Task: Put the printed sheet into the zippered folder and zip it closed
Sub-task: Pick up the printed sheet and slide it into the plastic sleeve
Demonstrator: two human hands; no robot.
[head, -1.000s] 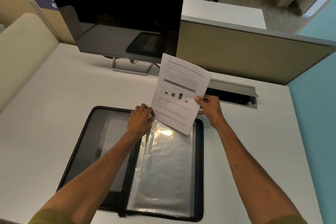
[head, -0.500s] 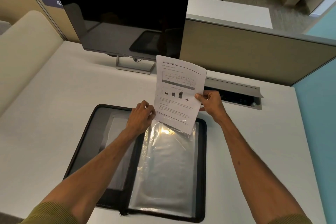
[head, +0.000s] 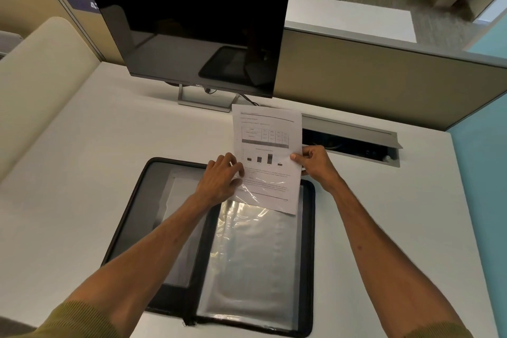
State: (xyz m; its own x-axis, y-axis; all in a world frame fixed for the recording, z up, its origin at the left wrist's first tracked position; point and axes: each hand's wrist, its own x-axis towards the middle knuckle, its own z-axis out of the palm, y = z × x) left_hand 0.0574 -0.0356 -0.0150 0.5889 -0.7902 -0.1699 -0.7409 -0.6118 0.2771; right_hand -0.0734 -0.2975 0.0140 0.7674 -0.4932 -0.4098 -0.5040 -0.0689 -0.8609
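Note:
A black zippered folder (head: 129, 214) lies open flat on the white desk, with clear plastic sleeves (head: 252, 269) on its right half. The printed sheet (head: 266, 145), white with a table and a bar chart, stands nearly upright over the sleeves' far edge. Its lower part sits behind the top of a clear sleeve. My right hand (head: 315, 164) pinches the sheet's right edge. My left hand (head: 222, 178) holds the sleeve's top edge at the sheet's lower left corner.
A dark monitor (head: 192, 33) on a metal stand stands behind the folder. An open cable tray (head: 354, 143) is set in the desk at the right rear. A beige partition (head: 384, 85) bounds the desk's far side; a cream panel (head: 41, 85) bounds the left.
The sheet has straightened from tilted to nearly upright and has moved down, its lower edge now inside the top of the clear sleeve. Both hands have kept their hold.

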